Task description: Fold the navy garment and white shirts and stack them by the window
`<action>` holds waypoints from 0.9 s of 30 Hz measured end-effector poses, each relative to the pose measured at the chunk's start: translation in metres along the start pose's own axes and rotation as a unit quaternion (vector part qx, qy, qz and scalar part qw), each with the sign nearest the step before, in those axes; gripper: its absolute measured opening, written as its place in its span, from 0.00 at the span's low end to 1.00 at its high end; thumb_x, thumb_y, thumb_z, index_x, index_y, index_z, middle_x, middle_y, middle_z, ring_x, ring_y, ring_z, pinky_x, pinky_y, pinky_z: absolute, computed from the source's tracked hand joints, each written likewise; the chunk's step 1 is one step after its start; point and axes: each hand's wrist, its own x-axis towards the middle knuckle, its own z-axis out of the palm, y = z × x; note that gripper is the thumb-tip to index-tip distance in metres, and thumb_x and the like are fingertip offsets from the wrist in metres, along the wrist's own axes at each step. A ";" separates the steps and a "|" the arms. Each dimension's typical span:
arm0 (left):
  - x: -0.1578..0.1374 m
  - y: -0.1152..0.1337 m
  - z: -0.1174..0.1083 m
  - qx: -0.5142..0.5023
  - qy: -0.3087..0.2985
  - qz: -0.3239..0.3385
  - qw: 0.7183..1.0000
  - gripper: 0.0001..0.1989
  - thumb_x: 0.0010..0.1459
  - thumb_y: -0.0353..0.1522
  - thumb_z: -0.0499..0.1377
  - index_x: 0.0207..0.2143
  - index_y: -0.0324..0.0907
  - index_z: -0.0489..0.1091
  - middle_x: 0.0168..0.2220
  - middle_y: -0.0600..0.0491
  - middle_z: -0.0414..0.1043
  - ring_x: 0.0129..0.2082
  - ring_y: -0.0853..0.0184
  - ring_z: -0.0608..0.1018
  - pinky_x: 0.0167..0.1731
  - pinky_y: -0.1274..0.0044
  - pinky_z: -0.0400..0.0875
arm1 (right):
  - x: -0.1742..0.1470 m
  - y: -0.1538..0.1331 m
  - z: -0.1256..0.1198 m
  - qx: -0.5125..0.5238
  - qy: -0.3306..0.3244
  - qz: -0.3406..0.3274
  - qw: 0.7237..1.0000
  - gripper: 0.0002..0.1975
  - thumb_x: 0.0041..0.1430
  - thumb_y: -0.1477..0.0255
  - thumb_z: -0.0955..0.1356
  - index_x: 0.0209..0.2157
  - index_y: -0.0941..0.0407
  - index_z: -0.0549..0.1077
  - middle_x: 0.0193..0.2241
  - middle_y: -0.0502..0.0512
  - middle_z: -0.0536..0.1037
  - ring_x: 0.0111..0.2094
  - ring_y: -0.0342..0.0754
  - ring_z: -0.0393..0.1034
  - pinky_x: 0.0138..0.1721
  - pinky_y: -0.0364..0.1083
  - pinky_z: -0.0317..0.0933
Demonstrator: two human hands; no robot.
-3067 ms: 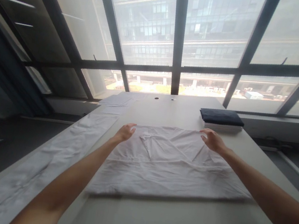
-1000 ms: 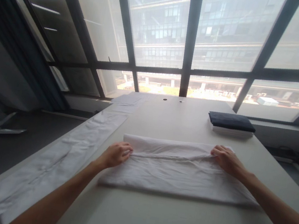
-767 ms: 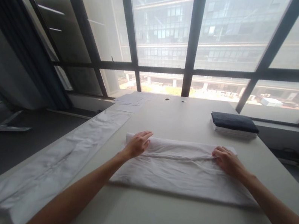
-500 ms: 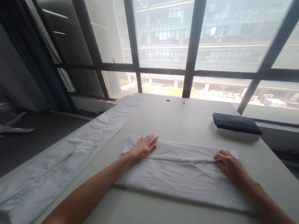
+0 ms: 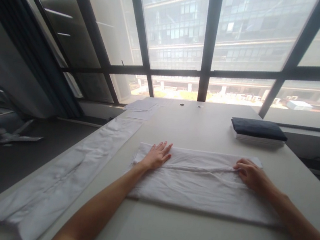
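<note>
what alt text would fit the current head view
A person's left hand lies flat, grip open, on a folded white cloth on a white table, while the right hand, curled, touches the cloth's right end. Beyond the right hand, a dark folded cloth tops a white stack; large windows stand behind.

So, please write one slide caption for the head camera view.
Left hand flat and right hand curled on a folded white cloth.

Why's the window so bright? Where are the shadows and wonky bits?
In the head view, daylight glares through the windows and washes out the building outside; in the head view, a thin shadow edges the near side of the white cloth under the left hand and right hand; in the head view, the window frames slant, perhaps from a wide lens.
</note>
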 end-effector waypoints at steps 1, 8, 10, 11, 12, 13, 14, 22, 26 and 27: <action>-0.001 0.000 0.000 -0.002 0.007 0.005 1.000 0.32 0.72 0.48 0.42 0.73 0.50 0.45 0.74 0.45 0.40 0.74 0.52 0.45 0.67 0.49 0.40 | 0.000 0.000 0.000 -0.002 0.001 0.003 1.000 0.14 0.56 0.78 0.64 0.37 0.53 0.79 0.41 0.57 0.80 0.45 0.56 0.74 0.48 0.52 0.67; -0.011 0.002 -0.019 -0.043 -0.008 0.118 0.992 0.33 0.69 0.48 0.52 0.72 0.52 0.52 0.75 0.48 0.39 0.73 0.49 0.45 0.67 0.50 0.45 | -0.001 -0.002 0.000 0.002 0.001 0.012 1.000 0.13 0.57 0.76 0.64 0.38 0.53 0.79 0.42 0.58 0.80 0.47 0.57 0.74 0.49 0.53 0.67; -0.015 -0.002 -0.029 -0.066 -0.044 0.139 0.987 0.34 0.65 0.50 0.58 0.70 0.56 0.55 0.75 0.50 0.39 0.73 0.47 0.44 0.67 0.51 0.46 | -0.001 -0.002 -0.001 0.004 0.002 0.012 1.000 0.13 0.57 0.76 0.63 0.38 0.53 0.78 0.43 0.58 0.80 0.48 0.57 0.74 0.49 0.53 0.67; -0.017 -0.004 -0.033 -0.081 -0.059 0.148 0.984 0.34 0.64 0.49 0.60 0.69 0.58 0.57 0.75 0.51 0.39 0.73 0.47 0.44 0.67 0.52 0.47 | -0.001 -0.002 -0.001 0.006 0.002 0.013 1.000 0.13 0.57 0.76 0.63 0.39 0.52 0.78 0.43 0.58 0.79 0.48 0.57 0.73 0.50 0.53 0.67; -0.018 -0.007 -0.037 -0.098 -0.069 0.156 0.981 0.34 0.63 0.49 0.62 0.68 0.59 0.58 0.75 0.52 0.39 0.73 0.47 0.43 0.68 0.54 0.48 | -0.001 -0.003 -0.001 0.008 0.002 0.012 1.000 0.13 0.57 0.76 0.63 0.39 0.52 0.78 0.43 0.58 0.79 0.48 0.57 0.73 0.50 0.53 0.67; -0.020 -0.010 -0.040 -0.114 -0.073 0.163 0.977 0.33 0.62 0.48 0.63 0.67 0.59 0.60 0.75 0.53 0.39 0.73 0.48 0.43 0.68 0.55 0.49 | -0.001 -0.002 -0.002 0.011 0.002 0.012 1.000 0.13 0.57 0.76 0.63 0.39 0.52 0.78 0.43 0.58 0.79 0.49 0.57 0.73 0.50 0.53 0.67; -0.020 -0.012 -0.041 -0.127 -0.072 0.167 0.975 0.32 0.61 0.47 0.64 0.66 0.59 0.63 0.75 0.53 0.40 0.74 0.50 0.44 0.68 0.57 0.50 | -0.001 -0.002 -0.002 0.012 0.001 0.012 1.000 0.13 0.57 0.76 0.64 0.40 0.52 0.79 0.43 0.58 0.79 0.49 0.57 0.73 0.50 0.53 0.67; -0.023 0.004 -0.053 -0.104 0.017 0.230 0.967 0.09 0.54 0.33 0.71 0.39 0.49 0.80 0.62 0.50 0.64 0.64 0.56 0.64 0.64 0.66 0.60 | -0.001 -0.001 -0.002 0.015 -0.003 0.011 1.000 0.12 0.60 0.74 0.64 0.40 0.52 0.79 0.43 0.58 0.79 0.46 0.55 0.75 0.48 0.51 0.67; -0.028 0.014 -0.069 -0.036 -0.031 0.211 0.976 0.05 0.53 0.27 0.67 0.33 0.45 0.77 0.53 0.51 0.70 0.54 0.60 0.72 0.58 0.71 0.66 | 0.002 0.002 -0.004 0.026 -0.009 0.018 0.999 0.11 0.60 0.72 0.65 0.39 0.52 0.79 0.42 0.58 0.80 0.44 0.55 0.75 0.46 0.51 0.68; -0.030 0.013 -0.072 -0.015 -0.046 0.191 0.980 0.08 0.51 0.26 0.67 0.34 0.45 0.77 0.52 0.51 0.71 0.53 0.60 0.73 0.56 0.71 0.66 | 0.003 0.003 -0.005 0.029 -0.009 0.021 0.999 0.11 0.60 0.71 0.65 0.38 0.52 0.79 0.42 0.58 0.80 0.44 0.55 0.75 0.46 0.51 0.68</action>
